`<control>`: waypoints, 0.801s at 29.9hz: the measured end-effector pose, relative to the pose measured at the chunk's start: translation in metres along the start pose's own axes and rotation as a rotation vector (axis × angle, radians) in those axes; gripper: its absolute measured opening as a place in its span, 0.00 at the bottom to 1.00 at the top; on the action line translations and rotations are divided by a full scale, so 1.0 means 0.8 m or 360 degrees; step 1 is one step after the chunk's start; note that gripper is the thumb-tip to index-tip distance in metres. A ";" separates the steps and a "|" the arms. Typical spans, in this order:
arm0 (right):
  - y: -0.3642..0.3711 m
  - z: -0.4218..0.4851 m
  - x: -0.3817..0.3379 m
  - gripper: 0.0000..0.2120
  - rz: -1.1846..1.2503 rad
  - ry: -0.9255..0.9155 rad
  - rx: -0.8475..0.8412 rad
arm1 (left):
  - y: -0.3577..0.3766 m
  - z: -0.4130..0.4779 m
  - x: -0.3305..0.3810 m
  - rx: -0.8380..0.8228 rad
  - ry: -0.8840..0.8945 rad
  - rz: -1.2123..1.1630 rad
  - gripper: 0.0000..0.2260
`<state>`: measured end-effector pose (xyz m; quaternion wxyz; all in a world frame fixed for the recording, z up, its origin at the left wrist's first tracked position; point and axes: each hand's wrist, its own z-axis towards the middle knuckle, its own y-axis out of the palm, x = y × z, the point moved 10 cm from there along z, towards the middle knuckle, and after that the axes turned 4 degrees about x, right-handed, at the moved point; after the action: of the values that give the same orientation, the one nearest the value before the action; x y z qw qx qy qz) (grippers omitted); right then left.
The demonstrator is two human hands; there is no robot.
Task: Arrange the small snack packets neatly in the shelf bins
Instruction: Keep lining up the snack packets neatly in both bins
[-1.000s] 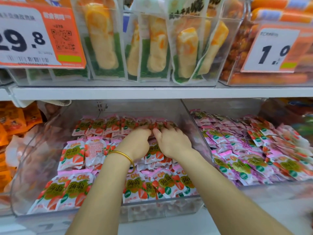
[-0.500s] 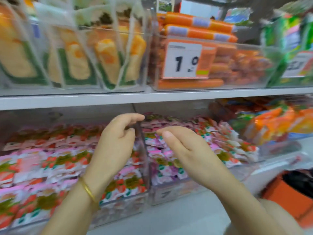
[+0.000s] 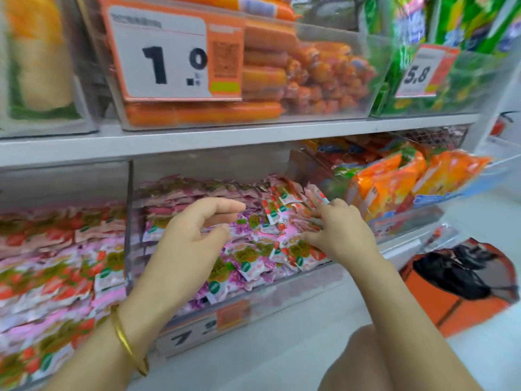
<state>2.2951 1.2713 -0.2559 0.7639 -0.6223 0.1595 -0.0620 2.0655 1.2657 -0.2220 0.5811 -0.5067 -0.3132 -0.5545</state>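
A clear shelf bin on the lower shelf holds a loose heap of small pink and purple snack packets. My left hand hovers over the bin's left part, fingers relaxed and holding nothing. My right hand rests on the packets at the bin's right side, its fingertips touching red-and-pink packets there. A second clear bin to the left holds rows of red-and-pink packets.
Orange packets fill the bin to the right. Above, a bin of orange sausages carries a price tag; green bags stand at the upper right. An orange basket with a black bag sits on the floor.
The view has swung right. Both hands left the red-packet bin and moved to the pink-and-purple packet bin, where the right hand now touches the packets.
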 end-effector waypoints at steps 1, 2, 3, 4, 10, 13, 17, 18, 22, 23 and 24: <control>-0.001 0.002 0.003 0.25 -0.0020 0.0007 0.0026 | 0.004 0.002 -0.001 -0.0012 0.0005 -0.0015 0.15; -0.003 0.003 0.005 0.25 -0.0002 0.0013 0.0061 | 0.009 0.004 -0.001 -0.0027 0.0004 -0.0031 0.16; -0.003 0.004 0.006 0.24 0.0022 0.0012 0.0084 | 0.013 0.006 -0.002 -0.0042 -0.0001 -0.0045 0.18; 0.000 0.005 0.006 0.24 0.0021 0.0003 0.0079 | 0.017 0.008 -0.003 -0.0053 -0.0009 -0.0053 0.19; 0.006 0.012 0.005 0.17 0.0041 0.0000 0.0084 | 0.029 0.010 -0.003 -0.0089 -0.0043 -0.0068 0.20; -0.001 0.016 0.003 0.11 0.0006 0.0007 0.0193 | 0.032 0.009 -0.003 -0.0105 -0.0047 -0.0036 0.19; -0.013 0.015 0.004 0.05 -0.0049 0.0077 0.0316 | 0.032 0.007 -0.005 -0.0110 -0.0076 -0.0021 0.18; -0.016 0.013 0.006 0.06 -0.0003 0.0111 0.0341 | 0.031 0.007 -0.004 -0.0108 -0.0081 -0.0026 0.18; -0.041 -0.001 0.014 0.11 0.0299 0.0215 0.0587 | 0.026 0.004 -0.001 -0.0097 -0.0093 -0.0072 0.17; -0.052 -0.007 0.013 0.12 0.0458 0.0212 0.0682 | 0.025 0.004 -0.001 -0.0096 -0.0093 -0.0079 0.17; -0.059 -0.011 0.012 0.11 0.0672 0.0203 0.0742 | 0.025 0.004 0.000 -0.0095 -0.0097 -0.0089 0.17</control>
<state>2.3060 1.2498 -0.2135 0.8703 -0.3786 0.3142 0.0243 2.0853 1.2660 -0.2256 0.5401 -0.5315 -0.3280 -0.5640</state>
